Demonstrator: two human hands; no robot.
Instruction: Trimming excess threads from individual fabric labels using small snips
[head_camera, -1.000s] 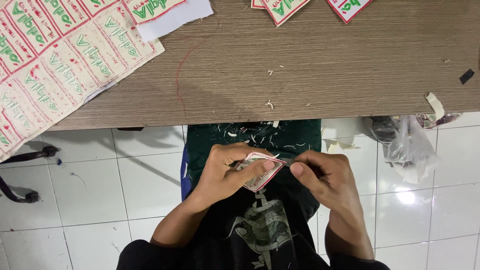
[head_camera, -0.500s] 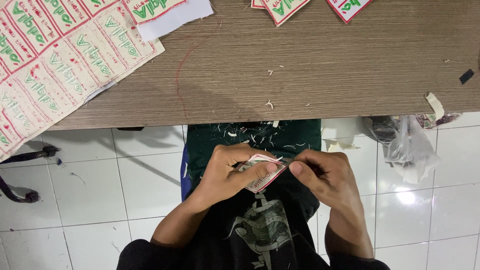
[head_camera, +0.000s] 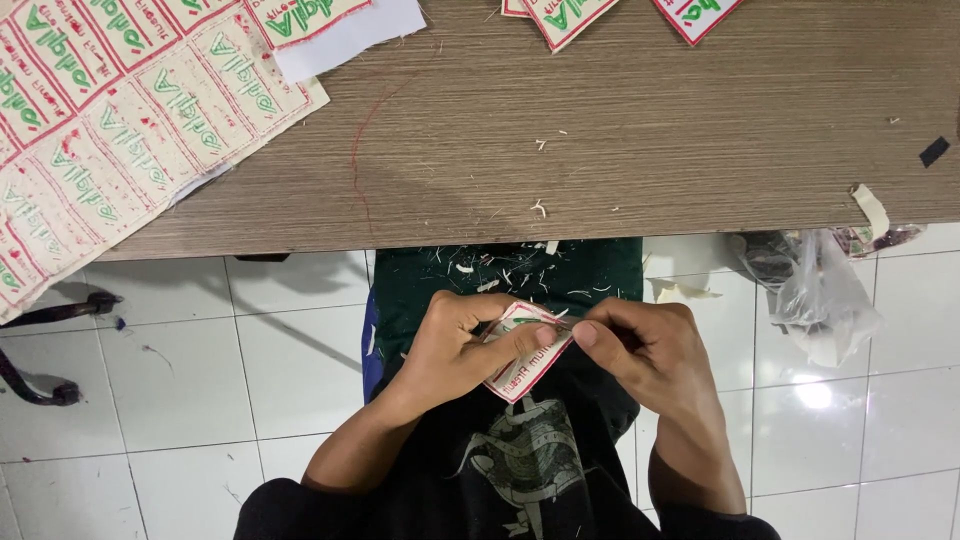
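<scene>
Over lap, left hand (head_camera: 455, 345) pinching label (head_camera: 522, 352).

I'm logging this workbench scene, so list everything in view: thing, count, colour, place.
Small label: one, cream with red border and green print, pinched by both hands over the lap.
Sheet of uncut labels: one, cream, red and green, table's left end, overhanging.
Cut labels: about three, same colours, table's top edge.
White paper: one, beside the sheet.
Table: one, brown wood grain.
Plastic bag: one, clear, under table at right.
Floor: white tiles.
Left hand: grip on the label.
Right hand: pinching the label's edge.
</scene>
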